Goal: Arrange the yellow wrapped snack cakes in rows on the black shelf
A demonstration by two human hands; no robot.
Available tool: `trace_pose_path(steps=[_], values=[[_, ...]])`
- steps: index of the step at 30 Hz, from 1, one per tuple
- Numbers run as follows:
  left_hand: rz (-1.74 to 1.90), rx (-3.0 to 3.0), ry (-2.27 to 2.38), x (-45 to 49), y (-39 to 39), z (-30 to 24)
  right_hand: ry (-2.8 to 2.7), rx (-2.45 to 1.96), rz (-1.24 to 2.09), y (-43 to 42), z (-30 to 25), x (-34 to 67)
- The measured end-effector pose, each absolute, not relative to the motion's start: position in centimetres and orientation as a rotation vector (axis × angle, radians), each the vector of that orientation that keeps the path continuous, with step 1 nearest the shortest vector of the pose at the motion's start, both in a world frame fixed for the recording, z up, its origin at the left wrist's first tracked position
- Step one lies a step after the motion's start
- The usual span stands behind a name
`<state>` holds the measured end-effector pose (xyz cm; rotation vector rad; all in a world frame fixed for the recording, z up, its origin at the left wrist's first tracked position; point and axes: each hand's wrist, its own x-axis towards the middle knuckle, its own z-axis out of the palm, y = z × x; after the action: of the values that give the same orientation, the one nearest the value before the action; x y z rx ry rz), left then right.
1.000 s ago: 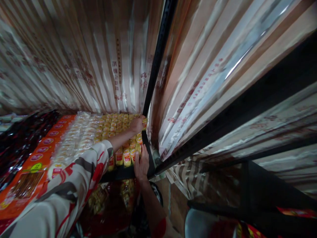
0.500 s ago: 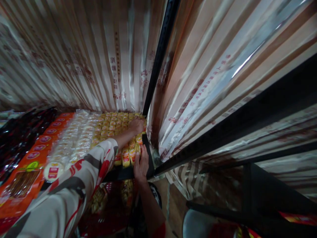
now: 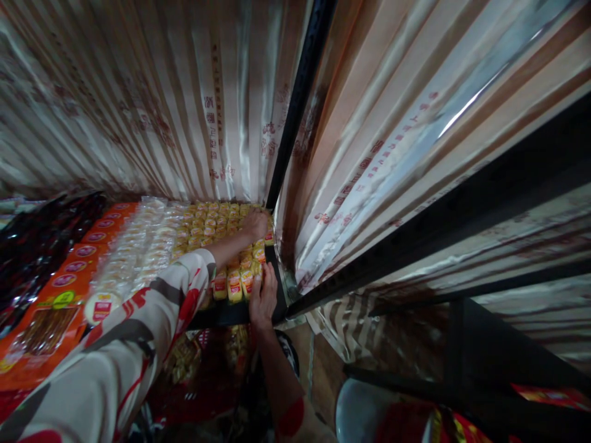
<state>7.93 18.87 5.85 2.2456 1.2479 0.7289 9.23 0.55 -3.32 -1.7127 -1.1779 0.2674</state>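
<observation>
My left hand (image 3: 255, 224) reaches far back on the shelf, resting on the rear rows of yellow snack packets (image 3: 217, 231), its fingers curled down among them. My right hand (image 3: 263, 298) lies at the front right corner of the shelf, fingers stretched flat against the front yellow packets (image 3: 234, 284) and the black shelf edge (image 3: 221, 315). My left sleeve (image 3: 138, 344) is white with grey and red patches.
Clear packets of pale round cakes (image 3: 133, 258) and orange packets (image 3: 60, 295) lie left of the yellow ones, dark packets (image 3: 32, 246) further left. A black upright post (image 3: 295, 104) stands at the corner. Long wrapped rolls (image 3: 392, 147) fill the right and back. More goods sit on the lower shelf (image 3: 203, 363).
The view shifted slightly; my left hand stayed at the back rows, its fingers pressing lower into the packets. My right hand stayed at the front corner.
</observation>
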Motion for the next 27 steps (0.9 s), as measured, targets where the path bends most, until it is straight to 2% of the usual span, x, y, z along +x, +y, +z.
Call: trace_pose_path(steps=[6,13,16,20,24,27], values=[[0.741,2.420,1.378,6.6,16.3,8.2,-1.140,-1.684,0.274,0.5,-3.1,9.3],[1.056,2.147,1.093,1.7,5.3,8.0,-1.063,-1.628,0.245,0.6,-3.5,9.4],[1.028,1.993,1.084,-1.8,-0.6,5.9,-1.028,-1.595,0.285,0.3,-3.1,9.6],[0.735,1.896,1.121,-6.8,-6.5,1.6,-1.034,-1.507,0.301,-1.8,-1.8,9.1],[0.463,1.699,1.338,-11.1,-9.2,-3.9,-1.121,-1.445,0.444,-6.1,-1.8,6.5],[0.395,1.469,1.532,-12.7,-9.6,-7.5,-1.160,-1.508,0.686,-9.0,-4.2,3.8]])
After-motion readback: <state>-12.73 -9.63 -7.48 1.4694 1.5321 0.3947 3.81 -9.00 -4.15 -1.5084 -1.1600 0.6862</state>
